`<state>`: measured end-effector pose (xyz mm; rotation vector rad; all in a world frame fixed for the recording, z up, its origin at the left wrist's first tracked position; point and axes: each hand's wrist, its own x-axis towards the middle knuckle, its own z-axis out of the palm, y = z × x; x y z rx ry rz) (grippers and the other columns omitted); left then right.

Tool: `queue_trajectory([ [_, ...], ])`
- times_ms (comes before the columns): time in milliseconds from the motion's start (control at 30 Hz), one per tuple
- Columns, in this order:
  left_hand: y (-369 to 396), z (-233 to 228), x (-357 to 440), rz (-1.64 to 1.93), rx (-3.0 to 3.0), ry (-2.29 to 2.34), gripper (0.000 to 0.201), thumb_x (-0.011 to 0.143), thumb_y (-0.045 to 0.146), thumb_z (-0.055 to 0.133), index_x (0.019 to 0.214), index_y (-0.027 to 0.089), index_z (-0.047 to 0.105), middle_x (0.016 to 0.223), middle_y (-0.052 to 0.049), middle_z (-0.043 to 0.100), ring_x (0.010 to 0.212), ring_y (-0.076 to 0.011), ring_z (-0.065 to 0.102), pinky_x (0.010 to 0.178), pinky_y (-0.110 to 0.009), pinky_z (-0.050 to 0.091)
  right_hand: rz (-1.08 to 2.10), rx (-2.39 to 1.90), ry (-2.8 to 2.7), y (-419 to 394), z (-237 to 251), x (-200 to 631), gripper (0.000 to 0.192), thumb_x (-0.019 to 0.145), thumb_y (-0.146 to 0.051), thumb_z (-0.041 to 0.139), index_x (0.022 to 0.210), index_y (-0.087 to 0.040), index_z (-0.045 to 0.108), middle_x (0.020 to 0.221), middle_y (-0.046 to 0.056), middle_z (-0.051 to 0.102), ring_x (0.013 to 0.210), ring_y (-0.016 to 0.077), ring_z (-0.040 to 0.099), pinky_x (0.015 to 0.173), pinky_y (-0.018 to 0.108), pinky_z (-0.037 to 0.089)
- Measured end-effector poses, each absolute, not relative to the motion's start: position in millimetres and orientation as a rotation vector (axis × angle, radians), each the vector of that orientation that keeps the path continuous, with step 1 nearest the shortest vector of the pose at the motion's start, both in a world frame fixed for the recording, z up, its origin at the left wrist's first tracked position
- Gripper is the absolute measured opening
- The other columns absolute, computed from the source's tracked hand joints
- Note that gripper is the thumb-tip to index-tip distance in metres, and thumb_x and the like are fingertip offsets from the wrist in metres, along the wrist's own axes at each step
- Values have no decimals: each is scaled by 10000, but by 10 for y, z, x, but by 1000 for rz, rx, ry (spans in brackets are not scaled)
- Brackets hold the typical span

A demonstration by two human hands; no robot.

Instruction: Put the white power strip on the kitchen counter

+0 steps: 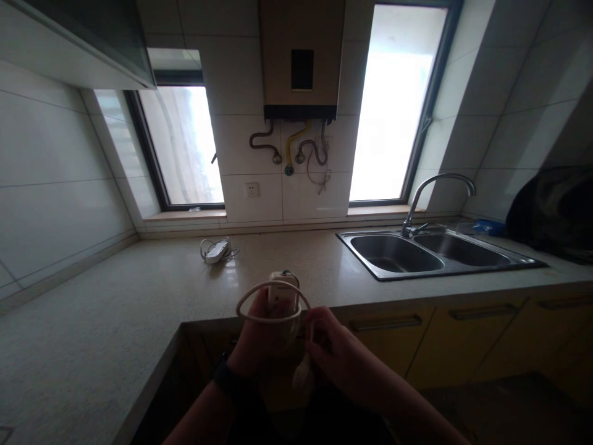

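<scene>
My left hand (259, 330), with a dark band on its wrist, is closed around a white power strip (283, 289) just in front of the counter edge. A loop of its white cord (266, 320) passes around the strip and over my left hand. My right hand (327, 340) pinches the cord to the right of the strip. Below those fingers hangs the pale plug end (302, 374), dim and blurred. On the counter farther back lies a second white power strip (217, 251) with its cord coiled about it.
The pale countertop (115, 296) runs left and along the back wall. A double steel sink (393, 250) with a curved faucet (412, 204) is at the right, near a dark bulky object (556, 210). Yellow cabinets (463, 346) stand below. A water heater (303, 62) hangs between two windows.
</scene>
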<state>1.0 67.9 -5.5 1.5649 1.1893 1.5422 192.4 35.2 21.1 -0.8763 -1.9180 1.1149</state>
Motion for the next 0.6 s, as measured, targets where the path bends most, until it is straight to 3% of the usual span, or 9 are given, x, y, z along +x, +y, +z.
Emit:
queue_trajectory([
  [67,636,-58,80,1467,1334,1033,393,848,450,602,1125,174,566,940,-80,663,764,-192,625,645,-297,491,987,-900,-1955,346,226,1842,336,885,-238,524,1206,-237,424,912,18,599,796,154,574,718,294,472],
  [200,528,-3,148,1354,1087,858,473,784,418,700,1168,179,561,1024,-94,683,865,-220,662,717,-306,512,717,-1007,-1867,475,177,1745,359,921,-259,457,1272,-237,384,951,35,569,838,170,570,799,342,477],
  [300,475,35,180,1367,938,791,486,771,400,721,1179,182,571,1094,-103,689,923,-244,675,751,-314,524,625,-1025,-1840,587,125,1740,468,894,-303,521,1326,-234,356,1082,70,532,936,187,550,880,371,463],
  [400,471,48,187,1431,825,750,485,781,402,713,1192,187,570,1077,-99,701,876,-240,689,710,-306,533,783,-957,-1829,639,94,1767,602,853,-332,586,1378,-250,302,1208,90,467,985,185,540,870,357,481],
  [500,499,39,160,1435,775,723,499,794,426,697,1198,171,550,962,-93,715,775,-228,692,652,-308,534,1137,-819,-1802,652,105,1814,631,859,-321,576,1401,-297,254,1262,77,439,819,121,561,692,291,508],
  [600,531,16,139,1444,798,759,496,798,454,687,1177,171,539,862,-62,702,684,-194,672,595,-281,518,1261,-724,-1825,680,132,1866,638,872,-279,555,1424,-315,237,1354,97,409,721,74,543,642,262,488],
])
